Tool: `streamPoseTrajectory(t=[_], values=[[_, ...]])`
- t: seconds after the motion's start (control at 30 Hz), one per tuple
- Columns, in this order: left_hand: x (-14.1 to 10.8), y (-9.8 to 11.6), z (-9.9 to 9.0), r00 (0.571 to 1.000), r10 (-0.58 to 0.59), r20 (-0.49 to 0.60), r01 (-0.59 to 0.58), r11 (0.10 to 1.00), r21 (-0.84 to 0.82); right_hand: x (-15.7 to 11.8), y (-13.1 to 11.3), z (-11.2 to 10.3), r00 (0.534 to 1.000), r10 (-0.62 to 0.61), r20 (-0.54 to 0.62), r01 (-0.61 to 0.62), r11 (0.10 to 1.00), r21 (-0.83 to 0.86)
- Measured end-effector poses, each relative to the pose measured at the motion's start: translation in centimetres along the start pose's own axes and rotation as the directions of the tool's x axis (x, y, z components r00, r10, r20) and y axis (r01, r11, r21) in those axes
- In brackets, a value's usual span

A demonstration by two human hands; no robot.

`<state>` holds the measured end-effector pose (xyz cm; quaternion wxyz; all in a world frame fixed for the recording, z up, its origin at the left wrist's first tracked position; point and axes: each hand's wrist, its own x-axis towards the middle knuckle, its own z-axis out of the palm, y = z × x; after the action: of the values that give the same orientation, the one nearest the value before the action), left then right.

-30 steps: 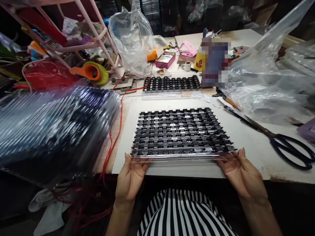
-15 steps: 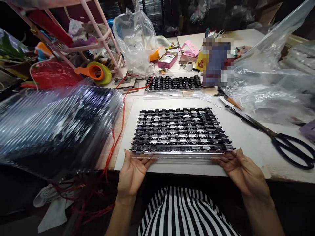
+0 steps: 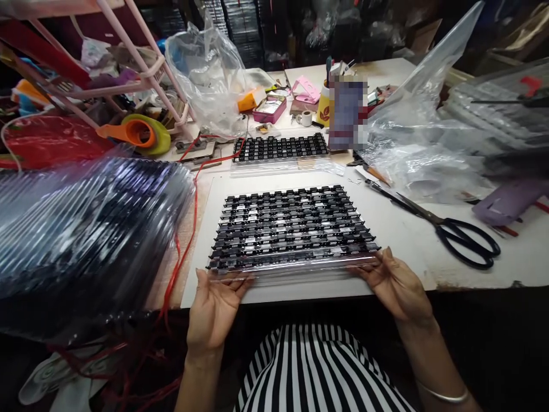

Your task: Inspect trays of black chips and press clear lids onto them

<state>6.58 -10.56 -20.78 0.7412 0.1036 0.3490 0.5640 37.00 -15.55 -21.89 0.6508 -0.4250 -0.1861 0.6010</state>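
A clear plastic tray (image 3: 283, 262) filled with rows of small black parts (image 3: 287, 223) lies in front of me over a white board (image 3: 201, 243). My left hand (image 3: 217, 303) grips its near left corner, the thumb at the side and the fingers underneath. At the near right corner my right hand (image 3: 397, 286) holds it the same way, fingers partly hidden below the rim. Farther back rests a second clear tray (image 3: 274, 166) with similar black parts (image 3: 281, 146).
Black-handled scissors (image 3: 465, 243) lie on the right near crumpled clear plastic bags (image 3: 429, 154). On the left is a large stack of glossy plastic trays (image 3: 86, 229), with red string (image 3: 176, 269) beside it. A pink rack (image 3: 150, 74) and a tape dispenser (image 3: 139, 134) stand behind.
My view has turned to the right, so the scene sits farther left. Both hands keep hold of the front tray, which is slightly tilted in view.
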Motion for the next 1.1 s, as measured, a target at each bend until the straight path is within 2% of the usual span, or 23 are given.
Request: streamPoseTrajectory(t=[0.23,0.47,0.73,0.9,1.1], values=[[0.3,0.2,0.0,0.998,0.000,-0.059,0.000,1.000,-0.002,0.0,0.2,0.6,0.997,-0.079,0.014,0.079,0.997,-0.008],[0.4,0.4,0.0,0.999,-0.007,-0.051,0.004,0.999,-0.045,-0.3,0.3,1.1,0.988,-0.154,0.012,0.155,0.986,-0.059],[0.3,0.3,-0.2,0.999,0.013,-0.037,-0.014,0.999,-0.031,-0.1,0.1,0.9,0.993,-0.115,0.035,0.116,0.993,-0.034],[0.4,0.1,-0.1,0.993,0.048,-0.106,-0.044,0.998,0.043,0.1,0.0,0.7,0.996,-0.077,0.050,0.078,0.997,-0.015],[0.5,-0.1,1.1,0.974,0.127,-0.185,-0.094,0.979,0.180,0.2,0.0,0.5,0.993,-0.075,0.086,0.073,0.997,0.029]])
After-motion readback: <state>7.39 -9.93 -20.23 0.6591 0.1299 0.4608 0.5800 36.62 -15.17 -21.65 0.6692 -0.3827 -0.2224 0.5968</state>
